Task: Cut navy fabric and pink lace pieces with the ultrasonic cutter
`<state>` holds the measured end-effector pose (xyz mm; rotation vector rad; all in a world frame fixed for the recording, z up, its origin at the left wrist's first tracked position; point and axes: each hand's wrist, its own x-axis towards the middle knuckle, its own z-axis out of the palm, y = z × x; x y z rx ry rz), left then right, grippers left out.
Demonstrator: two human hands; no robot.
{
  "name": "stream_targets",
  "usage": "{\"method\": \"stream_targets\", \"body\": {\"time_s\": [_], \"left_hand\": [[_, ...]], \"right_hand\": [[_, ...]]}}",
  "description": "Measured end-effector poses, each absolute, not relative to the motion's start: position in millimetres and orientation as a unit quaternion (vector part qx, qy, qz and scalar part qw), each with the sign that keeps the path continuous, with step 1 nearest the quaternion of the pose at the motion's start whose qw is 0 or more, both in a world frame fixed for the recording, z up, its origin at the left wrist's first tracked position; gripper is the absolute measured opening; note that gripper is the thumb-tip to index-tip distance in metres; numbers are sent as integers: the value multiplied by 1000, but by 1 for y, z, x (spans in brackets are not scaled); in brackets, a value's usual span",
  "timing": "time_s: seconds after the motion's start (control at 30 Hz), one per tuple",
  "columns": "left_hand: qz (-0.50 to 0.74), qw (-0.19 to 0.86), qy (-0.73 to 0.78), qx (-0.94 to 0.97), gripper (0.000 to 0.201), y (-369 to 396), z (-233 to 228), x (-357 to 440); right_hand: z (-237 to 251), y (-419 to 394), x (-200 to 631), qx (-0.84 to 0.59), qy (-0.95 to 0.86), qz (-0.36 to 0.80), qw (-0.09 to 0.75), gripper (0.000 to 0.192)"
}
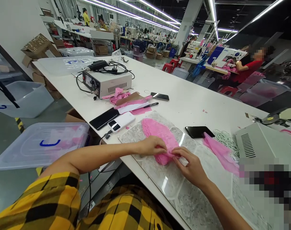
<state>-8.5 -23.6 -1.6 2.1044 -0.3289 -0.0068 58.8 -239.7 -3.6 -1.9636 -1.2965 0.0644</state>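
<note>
A stack of thin pink fabric pieces [158,131] lies on a grey marbled mat [174,195] at the table's near edge. At the stack's lower right edge, my left hand [151,146] has its thumb and fingers pinched on the pink fabric. From the right, my right hand [192,167] pinches the same edge, its fingertips almost meeting those of my left hand. How many layers lie between the fingers cannot be seen. Right of the stack is a loose pink fabric piece [219,153] beside a heap of pale elastic cord [225,142].
On the white table [160,80] stand a grey box with a black handpiece [116,84] and, at right, another grey box [257,143]. Phones [199,131], a white power bank [121,122] and a pen [151,104] lie around. A lidded plastic bin [45,140] is at left. A person sews behind.
</note>
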Motion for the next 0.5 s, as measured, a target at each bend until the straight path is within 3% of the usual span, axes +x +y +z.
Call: {"method": "stream_targets", "body": {"time_s": [0.1, 0.3, 0.5], "left_hand": [[5, 506, -76, 859, 13, -22, -1, 0], [4, 538, -32, 843, 14, -21, -3, 6], [4, 551, -29, 834, 12, -22, -6, 5]], "right_hand": [[-5, -243, 48, -759, -519, -21, 393, 9], [-16, -234, 36, -762, -574, -90, 286, 12], [-22, -230, 42, -764, -566, -65, 302, 14]]}}
